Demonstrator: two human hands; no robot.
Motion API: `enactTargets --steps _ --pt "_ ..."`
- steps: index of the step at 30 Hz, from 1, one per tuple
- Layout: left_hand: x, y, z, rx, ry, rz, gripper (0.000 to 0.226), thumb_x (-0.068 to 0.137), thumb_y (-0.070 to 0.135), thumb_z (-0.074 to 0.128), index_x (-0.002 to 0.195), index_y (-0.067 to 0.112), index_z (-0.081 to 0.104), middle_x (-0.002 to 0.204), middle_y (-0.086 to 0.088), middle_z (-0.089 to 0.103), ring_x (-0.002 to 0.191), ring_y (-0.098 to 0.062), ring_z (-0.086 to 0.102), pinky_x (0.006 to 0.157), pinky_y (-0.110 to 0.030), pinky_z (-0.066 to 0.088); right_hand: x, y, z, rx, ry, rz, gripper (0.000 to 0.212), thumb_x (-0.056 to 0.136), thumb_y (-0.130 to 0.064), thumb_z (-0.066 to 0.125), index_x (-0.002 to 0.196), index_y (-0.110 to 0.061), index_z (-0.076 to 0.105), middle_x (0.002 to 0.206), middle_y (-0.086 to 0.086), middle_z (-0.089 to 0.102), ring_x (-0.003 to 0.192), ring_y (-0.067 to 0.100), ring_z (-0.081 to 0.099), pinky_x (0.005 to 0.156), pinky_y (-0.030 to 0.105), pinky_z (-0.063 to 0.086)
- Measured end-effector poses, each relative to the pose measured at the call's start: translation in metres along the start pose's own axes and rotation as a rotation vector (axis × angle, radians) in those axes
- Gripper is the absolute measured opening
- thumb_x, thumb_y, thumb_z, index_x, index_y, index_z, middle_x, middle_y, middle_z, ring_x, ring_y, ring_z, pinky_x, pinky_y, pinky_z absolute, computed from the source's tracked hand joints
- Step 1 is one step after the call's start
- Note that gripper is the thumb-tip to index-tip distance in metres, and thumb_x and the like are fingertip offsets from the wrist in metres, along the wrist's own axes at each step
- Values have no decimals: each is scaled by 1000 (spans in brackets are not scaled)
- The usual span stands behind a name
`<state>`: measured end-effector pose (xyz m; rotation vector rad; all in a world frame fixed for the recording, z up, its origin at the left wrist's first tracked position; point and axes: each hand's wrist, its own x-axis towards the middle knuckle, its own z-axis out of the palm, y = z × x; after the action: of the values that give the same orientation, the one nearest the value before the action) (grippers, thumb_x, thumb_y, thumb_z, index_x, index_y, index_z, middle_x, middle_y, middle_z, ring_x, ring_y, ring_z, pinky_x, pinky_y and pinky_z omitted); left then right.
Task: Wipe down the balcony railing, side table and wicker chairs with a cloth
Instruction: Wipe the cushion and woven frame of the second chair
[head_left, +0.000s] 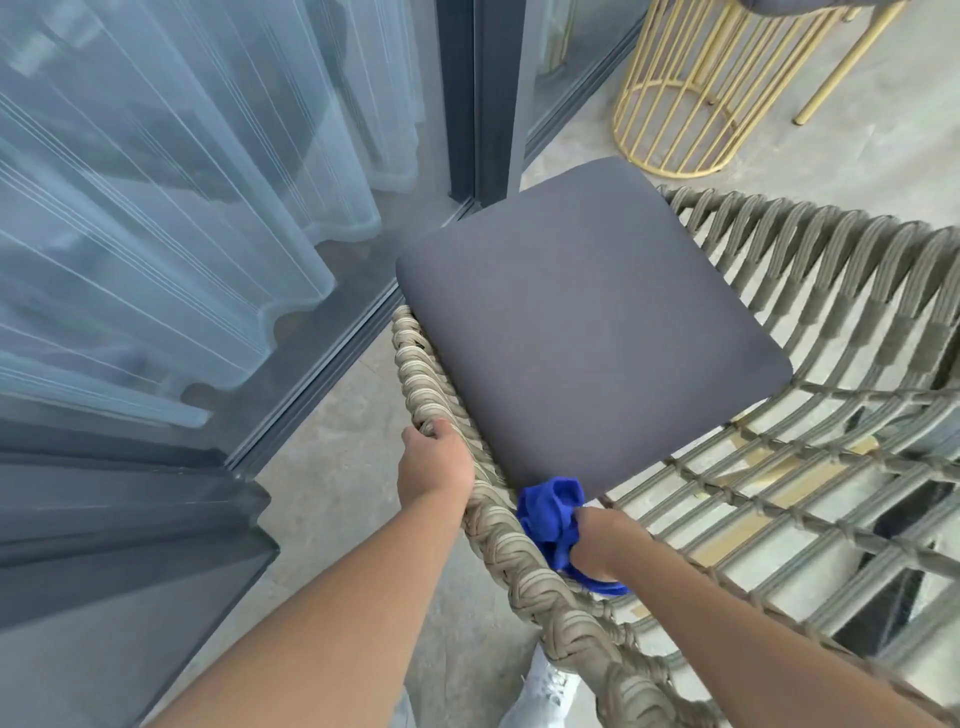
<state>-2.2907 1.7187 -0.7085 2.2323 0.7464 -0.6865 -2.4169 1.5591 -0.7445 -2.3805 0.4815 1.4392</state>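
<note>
A wicker chair (810, 291) with a woven grey-green rim and a dark grey seat cushion (587, 322) fills the middle and right. My left hand (434, 462) grips the braided rim on the chair's left side. My right hand (605, 545) holds a bunched blue cloth (550, 512) against the inner side of that rim, just below the cushion's near corner. Part of the cloth hangs under my wrist.
A glass sliding door (208, 234) with sheer curtains behind it and a dark frame runs along the left. A gold wire side table base (685, 104) stands at the top right beside a thin gold leg. The floor is grey concrete. My white shoe (545, 691) shows at the bottom.
</note>
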Motion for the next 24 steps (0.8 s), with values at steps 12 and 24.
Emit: enactTargets --steps 12,24 --pt "-1 -1 0 -9 -9 -1 47 107 40 31 135 7 49 132 -22 62 119 -44 58 95 -47 44 -3 -28 -31 596 28 -77 6 91 -13 54 91 -17 59 93 3 66 85 21 62 76 31 50" --pt "1 -3 1 -62 -17 -26 40 108 39 33 125 8 52 108 -15 64 89 -33 50 78 -39 36 0 -77 -102 721 330 -324 10 92 -11 53 97 -8 62 84 1 65 79 21 58 76 35 50"
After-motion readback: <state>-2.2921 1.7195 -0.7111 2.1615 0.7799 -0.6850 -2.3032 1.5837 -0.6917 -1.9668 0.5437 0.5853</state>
